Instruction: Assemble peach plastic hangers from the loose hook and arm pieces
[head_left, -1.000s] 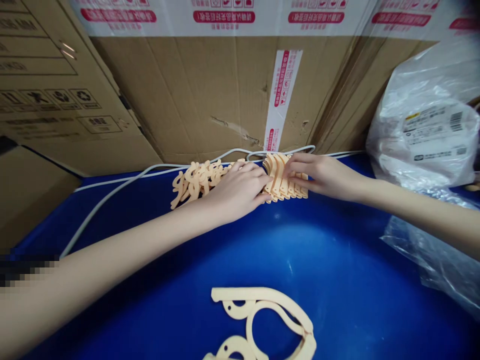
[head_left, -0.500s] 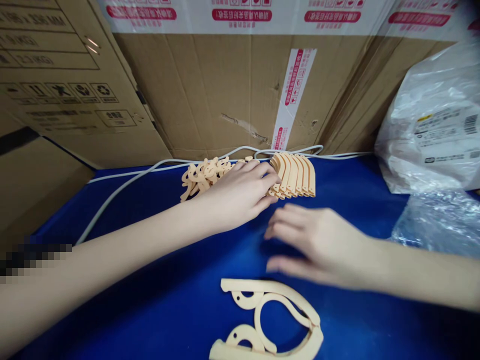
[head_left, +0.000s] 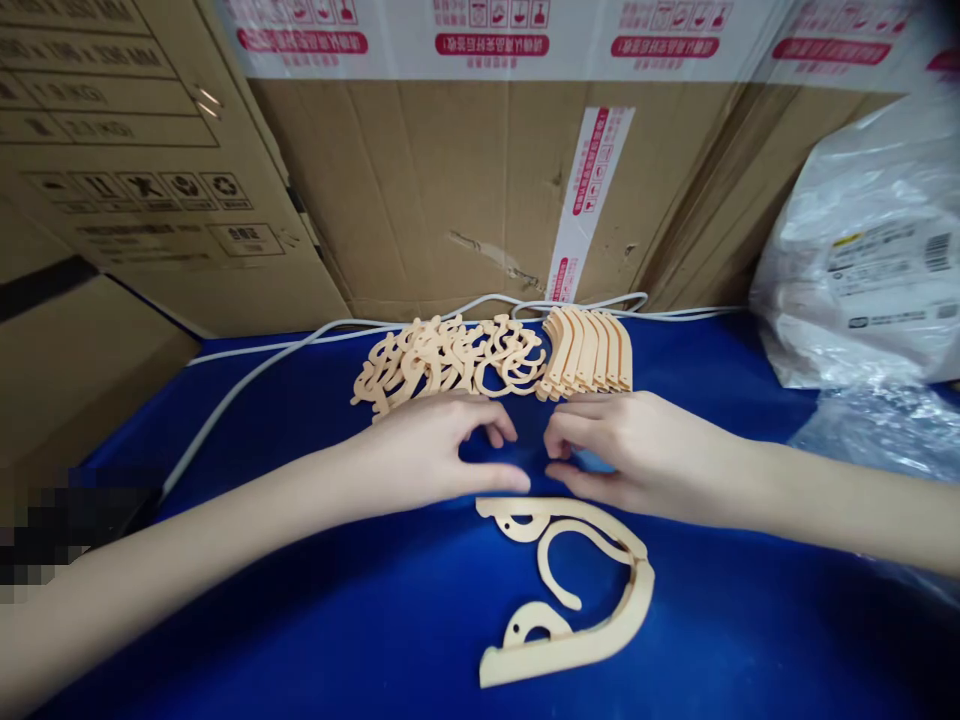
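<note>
My left hand (head_left: 457, 445) hovers over the blue cloth with its fingers bent and its thumb apart from them, holding nothing. Opposite it, my right hand (head_left: 626, 450) has curled fingers and a separate thumb, and nothing shows between them. A cream plastic folding hanger (head_left: 637, 600) lies on the cloth just below both hands, its two arms spread and its curved hook between them. Beyond the left hand is a loose pile of small cream hooks and parts (head_left: 424, 350). Past the right hand's fingertips, several curved hanger arms (head_left: 592, 345) stand in a neat row.
Cardboard boxes (head_left: 420, 200) wall off the back and the left side (head_left: 150, 220). A white cable (head_left: 255, 385) runs along the rear of the blue cloth (head_left: 300, 620). On the right are a white plastic bag (head_left: 847, 270) and clear bubble wrap (head_left: 885, 430).
My left hand has drawn back from the piled parts toward me. The right hand has moved slightly up and its fingers have curled more. The hanger appears higher in view.
</note>
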